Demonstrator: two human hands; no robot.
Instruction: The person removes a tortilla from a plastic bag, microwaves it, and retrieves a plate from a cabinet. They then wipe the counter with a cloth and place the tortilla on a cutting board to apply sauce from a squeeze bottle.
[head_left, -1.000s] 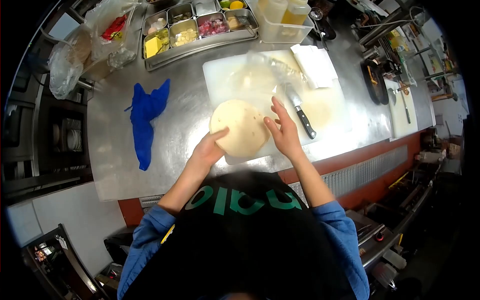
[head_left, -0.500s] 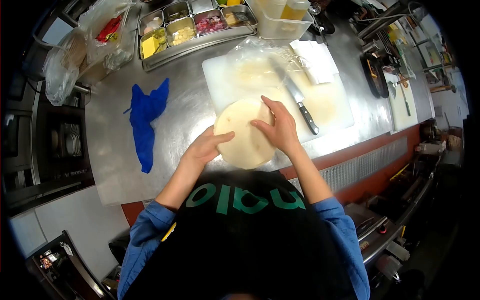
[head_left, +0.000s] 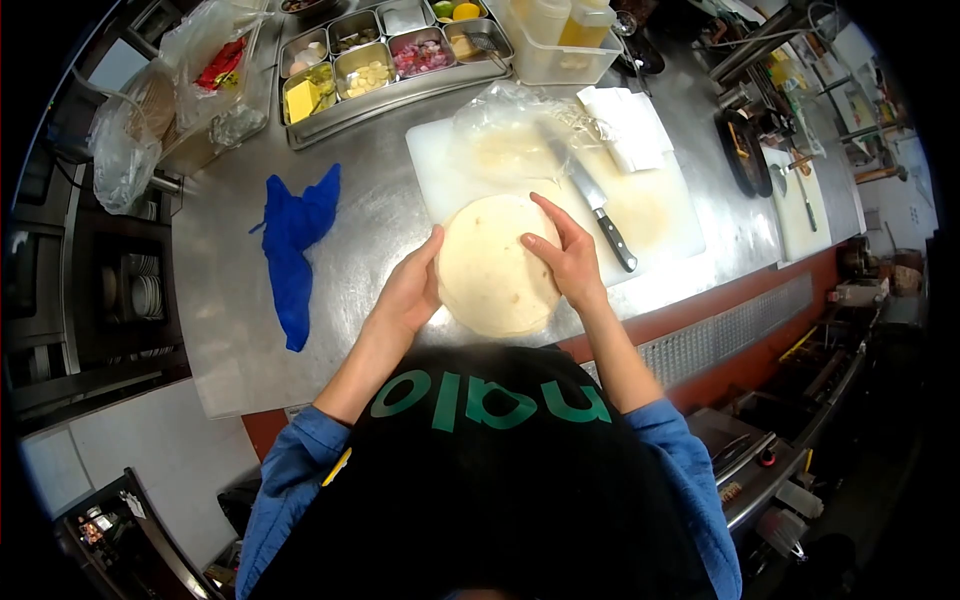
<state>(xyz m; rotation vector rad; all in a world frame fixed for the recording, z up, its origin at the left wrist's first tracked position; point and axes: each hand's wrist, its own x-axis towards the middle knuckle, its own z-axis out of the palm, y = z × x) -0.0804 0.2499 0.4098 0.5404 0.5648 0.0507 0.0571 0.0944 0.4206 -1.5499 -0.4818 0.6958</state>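
A round, pale stack of tortillas (head_left: 497, 275) with a few light brown spots is between my hands, over the near edge of the white cutting board (head_left: 660, 215). My left hand (head_left: 412, 285) cups its left rim, the thumb along the edge and the other fingers mostly hidden. On the right rim, my right hand (head_left: 570, 255) grips with the thumb on top. Just right of that hand lies a chef's knife (head_left: 610, 225) with a black handle. A clear plastic bag (head_left: 510, 125) rests behind the tortillas, partly over the blade.
A crumpled blue cloth (head_left: 288, 255) lies on the steel table (head_left: 225, 320) to the left. Behind stands a tray of metal containers (head_left: 400, 95) with butter and chopped food. A white folded towel (head_left: 630, 130) sits on the board, near a plastic bin (head_left: 560, 65) of bottles.
My left thumb has moved off the top of the tortillas to their left rim. The stack has shifted slightly right, with my right hand still on it.
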